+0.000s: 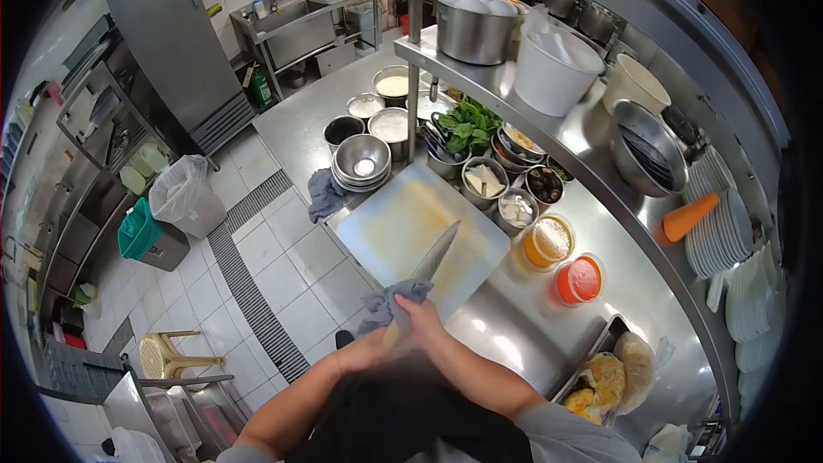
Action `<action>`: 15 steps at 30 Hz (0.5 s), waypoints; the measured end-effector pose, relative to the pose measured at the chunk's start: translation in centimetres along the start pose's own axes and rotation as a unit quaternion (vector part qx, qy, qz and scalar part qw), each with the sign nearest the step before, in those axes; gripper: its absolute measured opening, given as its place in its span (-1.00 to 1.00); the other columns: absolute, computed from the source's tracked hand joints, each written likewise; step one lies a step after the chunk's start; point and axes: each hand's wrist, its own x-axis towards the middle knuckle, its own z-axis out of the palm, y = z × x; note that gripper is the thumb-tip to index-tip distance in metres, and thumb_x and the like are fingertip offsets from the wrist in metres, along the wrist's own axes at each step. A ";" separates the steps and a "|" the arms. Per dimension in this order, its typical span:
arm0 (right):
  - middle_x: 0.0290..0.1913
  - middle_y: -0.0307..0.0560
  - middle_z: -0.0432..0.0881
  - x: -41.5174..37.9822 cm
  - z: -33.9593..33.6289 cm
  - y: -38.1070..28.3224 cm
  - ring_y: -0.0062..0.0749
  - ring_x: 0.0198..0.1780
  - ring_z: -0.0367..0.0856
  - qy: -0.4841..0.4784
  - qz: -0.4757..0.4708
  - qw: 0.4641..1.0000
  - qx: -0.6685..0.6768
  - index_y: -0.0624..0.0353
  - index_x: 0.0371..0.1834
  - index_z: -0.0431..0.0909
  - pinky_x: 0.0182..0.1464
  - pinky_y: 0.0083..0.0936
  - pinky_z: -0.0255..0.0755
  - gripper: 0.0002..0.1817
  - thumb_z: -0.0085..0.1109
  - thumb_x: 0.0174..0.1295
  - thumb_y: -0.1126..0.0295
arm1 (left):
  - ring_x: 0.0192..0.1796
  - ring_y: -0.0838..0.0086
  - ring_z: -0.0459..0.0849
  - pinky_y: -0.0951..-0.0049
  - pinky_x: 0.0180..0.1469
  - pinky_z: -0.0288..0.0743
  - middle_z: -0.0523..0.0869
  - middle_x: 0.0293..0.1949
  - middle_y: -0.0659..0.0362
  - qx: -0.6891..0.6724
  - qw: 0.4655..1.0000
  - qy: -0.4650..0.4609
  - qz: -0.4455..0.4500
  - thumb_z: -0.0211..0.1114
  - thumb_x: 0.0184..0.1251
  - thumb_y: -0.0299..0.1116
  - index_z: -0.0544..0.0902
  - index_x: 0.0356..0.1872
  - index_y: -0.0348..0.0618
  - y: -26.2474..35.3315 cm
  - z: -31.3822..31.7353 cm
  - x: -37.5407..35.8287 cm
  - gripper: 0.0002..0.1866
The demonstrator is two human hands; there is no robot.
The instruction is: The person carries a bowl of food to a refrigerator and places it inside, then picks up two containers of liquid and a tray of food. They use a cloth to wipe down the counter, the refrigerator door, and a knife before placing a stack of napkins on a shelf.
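Observation:
I hold a large kitchen knife [437, 253] over the near edge of a pale cutting board [403, 214]. Its blade points up and to the right, away from me. My left hand [364, 351] is closed around the knife's light wooden handle. My right hand [422, 315] presses a grey cloth [387, 298] around the base of the blade. Both hands meet close to my body at the steel counter's [514, 326] front edge.
Behind the board stand stacked steel bowls [362, 161], pots of white sauces [390, 124], greens [467, 124] and small ingredient tubs. Orange lidded tubs [579, 279] sit to the right, a tray of fried food [604, 381] nearer me. A second grey cloth [324, 193] lies at the board's left. Bins [184, 197] stand on the tiled floor.

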 end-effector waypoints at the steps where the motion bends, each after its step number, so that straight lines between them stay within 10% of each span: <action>1: 0.02 -0.07 0.79 1.1 1.3 -0.5 -0.25 0.06 0.77 0.016 -0.014 1.000 -0.001 0.25 0.08 0.66 0.17 -0.28 0.66 -0.69 0.48 0.31 0.47 | -0.45 0.66 0.42 0.61 -0.43 0.29 0.52 -0.30 0.33 -0.016 1.000 -0.018 0.007 0.16 0.43 -0.38 0.43 0.25 -0.09 0.1 -1.4 -0.8 -0.60; 8: 0.09 -0.01 0.79 15.5 1.6 -10.0 -0.15 0.05 0.78 0.167 -0.222 0.946 -0.164 0.28 0.21 0.64 0.20 -0.22 0.65 -0.56 0.47 0.36 0.30 | -0.41 0.61 0.47 0.55 -0.38 0.38 0.56 -0.30 0.24 -0.074 0.995 -0.050 -0.040 0.18 0.43 -0.41 0.45 0.27 -0.10 -4.1 -14.9 -13.0 -0.59; 12: 0.23 0.12 0.74 22.8 -4.2 -13.3 0.08 0.22 0.71 0.276 -0.285 0.733 -0.553 0.26 0.27 0.63 0.30 -0.07 0.55 -0.56 0.35 0.39 0.30 | -0.44 0.61 0.46 0.56 -0.41 0.34 0.61 -0.35 0.23 -0.060 0.985 0.136 -0.091 0.21 0.44 -0.43 0.53 0.14 -0.09 -6.4 -21.4 -22.5 -0.70; 15: 0.37 0.15 0.62 24.1 0.9 -9.6 0.14 0.43 0.51 0.310 -0.348 0.444 -0.765 0.17 0.25 0.66 0.44 -0.01 0.36 -0.57 0.28 0.31 0.37 | -0.44 0.58 0.48 0.55 -0.41 0.34 0.63 -0.34 0.19 -0.100 0.970 0.199 -0.098 0.20 0.32 -0.50 0.53 0.18 -0.12 -7.4 -25.4 -25.3 -0.61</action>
